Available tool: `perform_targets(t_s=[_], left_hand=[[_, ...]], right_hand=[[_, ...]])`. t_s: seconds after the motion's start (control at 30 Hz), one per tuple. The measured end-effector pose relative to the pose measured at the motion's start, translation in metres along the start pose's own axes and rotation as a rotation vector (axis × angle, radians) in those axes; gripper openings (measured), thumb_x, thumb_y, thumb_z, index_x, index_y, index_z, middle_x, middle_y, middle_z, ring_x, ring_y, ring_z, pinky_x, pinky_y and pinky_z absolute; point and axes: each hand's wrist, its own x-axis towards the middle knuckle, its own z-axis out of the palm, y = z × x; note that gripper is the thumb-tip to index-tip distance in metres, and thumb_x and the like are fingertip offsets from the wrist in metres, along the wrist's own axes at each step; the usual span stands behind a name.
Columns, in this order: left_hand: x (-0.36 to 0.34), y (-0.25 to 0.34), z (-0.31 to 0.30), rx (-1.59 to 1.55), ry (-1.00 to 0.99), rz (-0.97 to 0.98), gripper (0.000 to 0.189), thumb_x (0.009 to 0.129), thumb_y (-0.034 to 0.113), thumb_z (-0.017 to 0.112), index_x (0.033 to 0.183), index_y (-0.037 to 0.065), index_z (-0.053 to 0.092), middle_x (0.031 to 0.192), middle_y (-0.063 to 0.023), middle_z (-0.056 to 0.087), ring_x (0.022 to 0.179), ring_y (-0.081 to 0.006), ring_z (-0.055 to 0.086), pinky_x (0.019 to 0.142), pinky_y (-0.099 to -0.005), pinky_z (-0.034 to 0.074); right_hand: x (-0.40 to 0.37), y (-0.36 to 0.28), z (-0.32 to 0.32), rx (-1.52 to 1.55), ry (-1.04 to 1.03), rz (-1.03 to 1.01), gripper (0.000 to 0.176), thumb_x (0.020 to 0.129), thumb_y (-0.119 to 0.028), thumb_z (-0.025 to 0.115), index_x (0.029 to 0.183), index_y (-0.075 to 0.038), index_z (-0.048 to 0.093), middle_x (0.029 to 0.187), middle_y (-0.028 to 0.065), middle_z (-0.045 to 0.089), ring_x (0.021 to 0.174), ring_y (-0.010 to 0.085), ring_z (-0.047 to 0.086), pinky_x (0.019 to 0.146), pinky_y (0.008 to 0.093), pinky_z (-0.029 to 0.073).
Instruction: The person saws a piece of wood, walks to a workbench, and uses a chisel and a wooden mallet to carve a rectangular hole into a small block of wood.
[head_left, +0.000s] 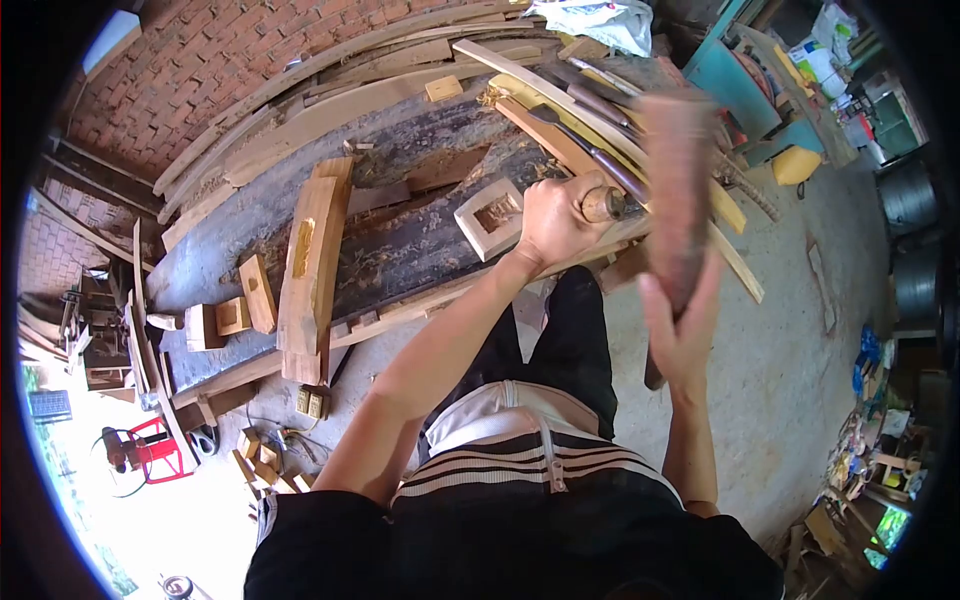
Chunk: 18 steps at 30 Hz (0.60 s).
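Observation:
My left hand (558,222) is closed around the round wooden handle of a chisel (602,205); its blade is hidden beneath the fist. Just left of that fist, a small wooden block (478,238) with a rough square recess and shavings inside lies on the bench. In my right hand (686,325) a thick wooden mallet (680,190) is raised upright, its upper end smeared by motion. The mallet is to the right of the chisel handle and apart from it in this view.
The dark workbench (400,245) carries shavings and a long mortised beam (312,270). Small wooden blocks (232,316) sit at its left end. Another chisel (590,150) lies among tools and strips at the right. Long boards (340,120) line the brick wall.

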Motion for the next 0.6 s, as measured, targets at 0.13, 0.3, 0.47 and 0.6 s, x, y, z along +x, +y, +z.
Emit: perform_targets(t_s=[0.13, 0.3, 0.47, 0.6], left_hand=[[0.006, -0.008, -0.002, 0.036, 0.037, -0.083, 0.018, 0.075, 0.021, 0.071, 0.079, 0.006, 0.064, 0.068, -0.0211, 0.062, 0.065, -0.0403, 0.063, 0.061, -0.0432, 0.053], [0.040, -0.033, -0.048, -0.489, 0.373, -0.274, 0.013, 0.082, 0.010, 0.066, 0.071, 0.009, 0.058, 0.056, -0.0024, 0.055, 0.045, -0.0165, 0.051, 0.043, -0.0306, 0.042], [0.042, -0.083, -0.095, -0.900, 0.596, -0.658, 0.021, 0.087, 0.016, 0.065, 0.079, 0.012, 0.046, 0.059, 0.0016, 0.040, 0.046, -0.0109, 0.034, 0.043, -0.0272, 0.031], [0.027, -0.108, -0.115, -1.185, 0.672, -0.651, 0.024, 0.090, 0.021, 0.061, 0.077, 0.015, 0.042, 0.062, 0.0033, 0.035, 0.052, -0.0103, 0.032, 0.051, -0.0296, 0.031]], right_hand=[[0.002, 0.004, 0.005, -0.012, -0.200, 0.123, 0.068, 0.090, -0.023, 0.070, 0.143, 0.003, 0.037, 0.118, 0.0275, 0.063, 0.108, 0.0376, 0.065, 0.090, 0.0430, 0.050], [-0.004, 0.006, 0.003, 0.055, -0.088, 0.153, 0.068, 0.090, -0.025, 0.070, 0.143, 0.002, 0.037, 0.117, 0.0257, 0.065, 0.106, 0.0371, 0.065, 0.092, 0.0419, 0.049], [-0.015, 0.020, 0.001, 0.069, -0.066, 0.233, 0.068, 0.089, -0.025, 0.071, 0.143, 0.000, 0.038, 0.117, 0.0248, 0.065, 0.106, 0.0362, 0.065, 0.092, 0.0412, 0.048], [-0.023, 0.023, -0.001, 0.075, -0.035, 0.306, 0.064, 0.089, -0.024, 0.071, 0.143, -0.005, 0.041, 0.116, 0.0241, 0.065, 0.106, 0.0358, 0.065, 0.092, 0.0413, 0.049]])
